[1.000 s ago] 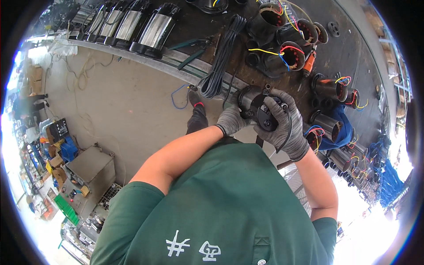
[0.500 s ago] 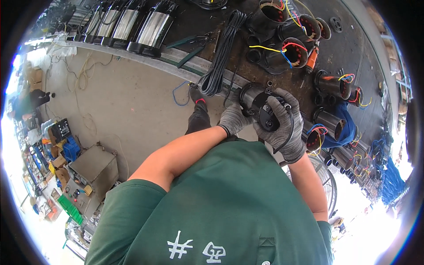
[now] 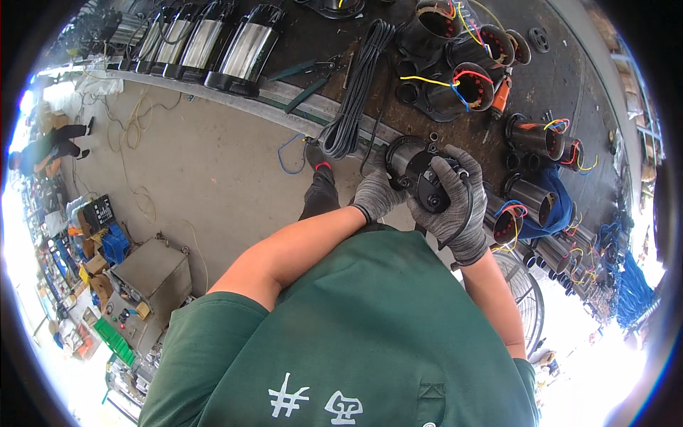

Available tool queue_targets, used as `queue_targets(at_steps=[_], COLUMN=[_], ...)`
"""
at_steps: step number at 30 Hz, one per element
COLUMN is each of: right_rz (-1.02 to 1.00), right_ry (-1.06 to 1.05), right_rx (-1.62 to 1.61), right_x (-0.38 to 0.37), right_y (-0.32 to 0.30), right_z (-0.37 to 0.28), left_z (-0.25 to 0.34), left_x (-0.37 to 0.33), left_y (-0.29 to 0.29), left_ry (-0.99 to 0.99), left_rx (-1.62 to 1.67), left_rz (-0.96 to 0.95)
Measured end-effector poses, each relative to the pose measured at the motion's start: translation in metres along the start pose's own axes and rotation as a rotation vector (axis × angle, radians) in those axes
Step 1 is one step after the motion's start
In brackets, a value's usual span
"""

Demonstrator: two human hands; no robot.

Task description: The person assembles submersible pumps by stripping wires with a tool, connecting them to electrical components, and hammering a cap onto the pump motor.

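Above the dark tabletop [image 3: 569, 78] edge, we hold a black motor housing [image 3: 411, 162]. Our gloved right hand [image 3: 449, 206] has its fingers curled over the end cap, hiding most of it. Our left hand [image 3: 376, 193] grips the underside, fingers mostly hidden.

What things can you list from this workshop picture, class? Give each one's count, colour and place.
black cylindrical motor housing: one, black, held in both hands at the bench edge
coiled black cable: one, black, on the dark workbench
shiny steel pump bodies: several, silver, upper left of bench
open motor shells with coloured wires: several, black, right of bench
grey metal box: one, grey, on floor at left
left hand: grey glove, under housing
right hand: grey glove, over housing's end
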State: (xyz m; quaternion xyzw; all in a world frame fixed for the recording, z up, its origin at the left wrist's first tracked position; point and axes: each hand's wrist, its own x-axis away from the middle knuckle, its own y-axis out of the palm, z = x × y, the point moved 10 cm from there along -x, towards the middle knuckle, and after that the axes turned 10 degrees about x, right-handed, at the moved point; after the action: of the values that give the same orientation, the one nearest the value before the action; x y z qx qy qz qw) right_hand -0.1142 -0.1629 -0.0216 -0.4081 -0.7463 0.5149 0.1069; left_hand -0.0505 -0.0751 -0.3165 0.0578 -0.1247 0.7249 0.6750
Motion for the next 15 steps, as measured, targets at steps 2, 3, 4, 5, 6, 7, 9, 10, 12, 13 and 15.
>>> queue_targets(at_steps=[2, 3, 4, 5, 6, 7, 9, 10, 12, 13, 15], right_rz=[0.007, 0.003, 0.0, 0.016, 0.0, -0.017, -0.035, -0.036, -0.035, -0.026, -0.036], right_ry=[-0.021, -0.033, -0.046, -0.05, -0.051, -0.051, -0.088, -0.072, -0.039, -0.056, -0.037], right_rx=[0.012, 0.002, -0.007, 0.002, -0.016, -0.026, -0.031, -0.031, -0.075, -0.065, -0.111], right_x=[-0.003, -0.004, -0.005, -0.005, -0.006, -0.008, -0.01, -0.004, 0.0, 0.001, -0.003], right_y=[-0.001, -0.002, -0.004, -0.008, -0.006, -0.005, -0.003, -0.002, -0.001, -0.001, -0.003], right_z=[0.0, -0.001, -0.003, -0.004, -0.005, -0.005, -0.012, 0.0, 0.004, 0.004, -0.001], left_z=[-0.001, -0.003, -0.002, -0.005, -0.012, -0.018, -0.036, -0.034, -0.02, -0.022, -0.019], left_x=[-0.004, -0.005, -0.004, -0.003, 0.0, 0.004, 0.021, 0.014, 0.012, 0.015, 0.021], left_y=[-0.001, -0.001, -0.001, 0.003, 0.002, 0.007, 0.011, 0.011, 0.015, 0.023, 0.027], left_ry=[0.017, 0.024, 0.037, 0.061, 0.097, 0.174, 0.358, -0.041, -0.17, -0.317, -0.369], left_rx=[-0.028, -0.047, -0.073, -0.114, -0.194, -0.312, -0.555, -0.26, 0.197, 0.664, 0.984], left_rz=[0.004, 0.007, 0.007, 0.004, 0.013, 0.024, 0.088, -0.067, -0.107, -0.133, -0.182])
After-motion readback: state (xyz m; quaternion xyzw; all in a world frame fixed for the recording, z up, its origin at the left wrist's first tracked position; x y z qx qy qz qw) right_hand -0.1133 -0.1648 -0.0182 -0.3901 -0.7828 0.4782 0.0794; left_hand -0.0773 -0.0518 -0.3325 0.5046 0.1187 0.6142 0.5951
